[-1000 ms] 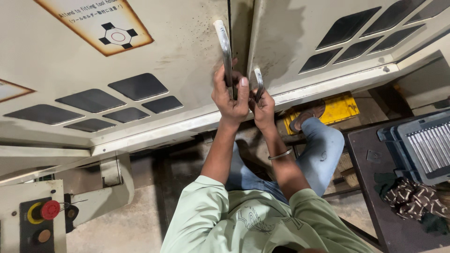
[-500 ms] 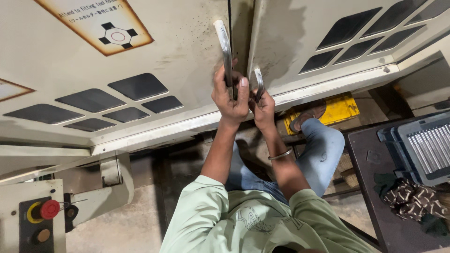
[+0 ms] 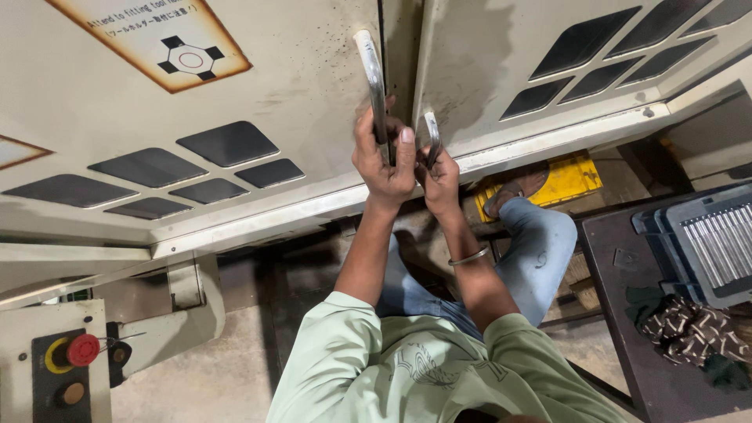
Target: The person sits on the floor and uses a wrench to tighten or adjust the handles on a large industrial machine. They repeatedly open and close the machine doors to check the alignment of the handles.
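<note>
Two metal door handles (image 3: 374,82) sit either side of the seam between the machine's beige doors (image 3: 298,102), which look nearly shut. I see my left hand (image 3: 384,157) clenched round the longer handle and my right hand (image 3: 440,174) gripping the shorter handle (image 3: 432,133), both arms stretched forward.

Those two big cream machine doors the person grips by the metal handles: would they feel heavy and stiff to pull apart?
Probably heavy: each cream door is a broad metal panel. Likely stiff too, as both look flat and unbent. The left hand and right hand wrap smooth steel handles, which might be slippery if greasy.
</note>
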`<state>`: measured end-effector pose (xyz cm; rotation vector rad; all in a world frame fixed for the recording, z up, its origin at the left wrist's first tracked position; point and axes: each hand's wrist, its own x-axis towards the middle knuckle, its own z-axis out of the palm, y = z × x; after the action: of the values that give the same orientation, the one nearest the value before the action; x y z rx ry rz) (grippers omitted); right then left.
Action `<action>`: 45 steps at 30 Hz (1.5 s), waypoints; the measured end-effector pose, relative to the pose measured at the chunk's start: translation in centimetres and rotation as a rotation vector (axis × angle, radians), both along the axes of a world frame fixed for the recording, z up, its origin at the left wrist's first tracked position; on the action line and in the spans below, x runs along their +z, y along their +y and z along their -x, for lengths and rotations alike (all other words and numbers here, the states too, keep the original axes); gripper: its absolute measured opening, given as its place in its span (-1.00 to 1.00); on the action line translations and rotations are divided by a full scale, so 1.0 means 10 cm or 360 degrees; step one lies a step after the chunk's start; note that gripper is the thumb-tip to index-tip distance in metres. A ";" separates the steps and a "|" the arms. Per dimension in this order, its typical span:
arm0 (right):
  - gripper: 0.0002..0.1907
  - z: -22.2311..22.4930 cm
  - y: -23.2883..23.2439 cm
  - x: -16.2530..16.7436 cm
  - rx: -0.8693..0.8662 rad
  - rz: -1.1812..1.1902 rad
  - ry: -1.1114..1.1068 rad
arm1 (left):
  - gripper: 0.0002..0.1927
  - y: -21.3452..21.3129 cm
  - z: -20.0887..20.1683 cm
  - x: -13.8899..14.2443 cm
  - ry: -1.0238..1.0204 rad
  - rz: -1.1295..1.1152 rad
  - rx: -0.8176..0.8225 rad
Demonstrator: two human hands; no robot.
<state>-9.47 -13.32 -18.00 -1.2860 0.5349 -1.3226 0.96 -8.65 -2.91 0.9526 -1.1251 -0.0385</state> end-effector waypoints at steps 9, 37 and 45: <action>-0.88 0.00 0.00 -0.02 0.0002 -0.0036 -0.0014 | -0.56 0.01 0.01 0.00 0.0012 -0.0006 -0.0007; -0.86 0.01 0.01 -0.02 0.0011 0.0003 0.0009 | -0.55 0.01 0.00 -0.02 0.0018 -0.0018 -0.0023; -0.88 0.00 0.01 -0.01 0.0002 -0.0047 0.0003 | -0.55 0.00 0.00 0.00 0.0010 0.0002 -0.0021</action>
<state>-9.46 -13.26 -18.13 -1.2631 0.5531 -1.3078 0.95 -8.68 -2.92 0.9433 -1.1256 -0.0512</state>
